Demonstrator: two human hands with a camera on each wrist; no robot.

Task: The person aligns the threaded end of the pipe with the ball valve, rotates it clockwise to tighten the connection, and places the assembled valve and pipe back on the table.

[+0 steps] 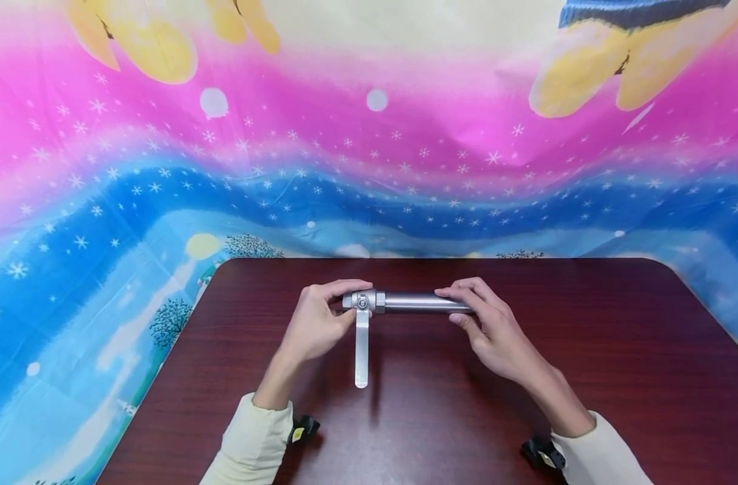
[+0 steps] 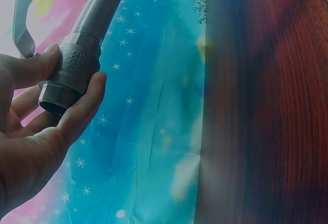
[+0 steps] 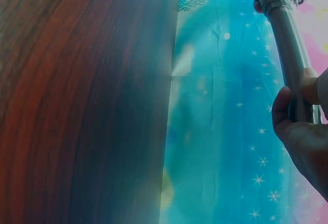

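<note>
A metal ball valve point(image 1: 363, 301) with a long flat lever handle point(image 1: 361, 350) is joined at its right end to a shiny steel pipe point(image 1: 414, 302). Both are held level above the table in the head view. My left hand point(image 1: 317, 323) grips the valve body between thumb and fingers; its open end point(image 2: 57, 98) faces the left wrist camera. Around the far end of the pipe, my right hand point(image 1: 493, 330) curls its thumb and fingers. The lever points toward me, square to the pipe.
The dark red wooden table point(image 1: 442, 417) spreads beneath both hands. Behind it hangs a pink and blue printed cloth point(image 1: 345, 168) with snowflakes. Small black devices point(image 1: 304, 429) sit at both cuffs.
</note>
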